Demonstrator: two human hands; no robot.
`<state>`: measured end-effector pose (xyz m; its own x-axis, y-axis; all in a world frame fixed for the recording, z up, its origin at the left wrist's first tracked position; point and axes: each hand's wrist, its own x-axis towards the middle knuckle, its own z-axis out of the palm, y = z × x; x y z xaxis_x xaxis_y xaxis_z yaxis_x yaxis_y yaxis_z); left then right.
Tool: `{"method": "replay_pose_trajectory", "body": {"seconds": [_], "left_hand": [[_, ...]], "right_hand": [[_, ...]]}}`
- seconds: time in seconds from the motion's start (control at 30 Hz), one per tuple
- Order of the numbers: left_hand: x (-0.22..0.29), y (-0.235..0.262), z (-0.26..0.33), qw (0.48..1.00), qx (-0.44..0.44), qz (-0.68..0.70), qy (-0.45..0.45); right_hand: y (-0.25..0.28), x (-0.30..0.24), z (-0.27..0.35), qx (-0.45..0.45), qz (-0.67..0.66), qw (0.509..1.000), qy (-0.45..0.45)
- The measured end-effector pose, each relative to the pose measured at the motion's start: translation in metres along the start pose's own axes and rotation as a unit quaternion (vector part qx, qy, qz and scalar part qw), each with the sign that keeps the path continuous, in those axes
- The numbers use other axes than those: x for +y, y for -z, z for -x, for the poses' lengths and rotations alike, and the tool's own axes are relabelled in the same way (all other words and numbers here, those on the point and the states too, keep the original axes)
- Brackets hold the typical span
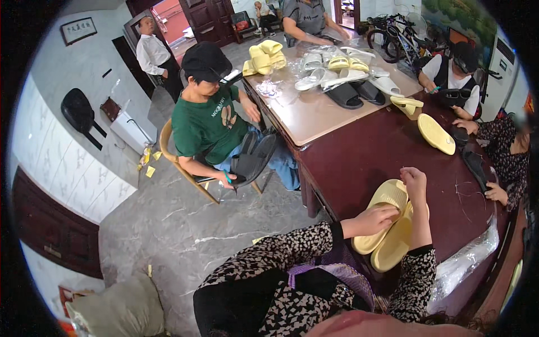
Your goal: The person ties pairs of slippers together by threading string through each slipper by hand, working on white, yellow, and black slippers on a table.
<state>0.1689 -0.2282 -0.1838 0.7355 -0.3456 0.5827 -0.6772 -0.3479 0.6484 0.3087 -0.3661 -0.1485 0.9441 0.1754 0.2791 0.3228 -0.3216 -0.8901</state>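
Note:
A pair of pale yellow slide slippers lies side by side on the dark red table, close in front of me. My left hand (375,219) bears on the left slipper (388,194), its fingers curled together at the edge beside the right slipper (393,250). Raised just above the far end of the pair is my right hand (414,181), its fingers closed in a pinch. Whatever they pinch, if anything, is too small to make out. My right forearm covers part of the right slipper.
Clear plastic wrap (469,264) lies at my right. A single yellow slipper (436,134) rests farther up the table, near a co-worker's hands (496,192). Mixed slippers (337,70) pile at the far end. At left, a seated person (205,126) holds black slippers (252,160).

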Motion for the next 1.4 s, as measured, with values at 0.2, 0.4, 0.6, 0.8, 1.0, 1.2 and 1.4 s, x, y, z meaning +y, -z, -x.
{"method": "replay_pose_trajectory", "body": {"seconds": [0.2,0.4,0.6,0.8,1.0,1.2,1.4], "left_hand": [[0.011,0.014,-0.016,0.994,0.1,0.033,0.035],[-0.021,0.02,-0.068,0.96,0.161,0.146,0.176],[-0.026,0.007,-0.082,0.905,0.09,0.28,0.308],[-0.027,0.006,-0.072,0.949,0.076,0.138,0.274],[-0.021,0.002,-0.076,0.95,0.138,0.161,0.23],[-0.02,-0.006,-0.083,0.934,0.128,0.21,0.258],[-0.027,-0.016,-0.082,0.933,0.157,0.221,0.235]], "right_hand": [[0.009,-0.005,0.014,-0.04,0.035,0.999,-0.006],[-0.008,-0.013,0.041,-0.004,-0.056,0.997,0.046],[-0.002,-0.004,0.05,0.062,-0.114,0.991,-0.029],[-0.001,0.012,0.05,0.071,-0.134,0.987,-0.046],[0.003,0.003,0.055,0.11,-0.193,0.974,-0.046],[0.002,0.004,0.056,0.1,-0.257,0.959,-0.067],[-0.005,0.003,0.057,0.132,-0.248,0.957,-0.076]]}}
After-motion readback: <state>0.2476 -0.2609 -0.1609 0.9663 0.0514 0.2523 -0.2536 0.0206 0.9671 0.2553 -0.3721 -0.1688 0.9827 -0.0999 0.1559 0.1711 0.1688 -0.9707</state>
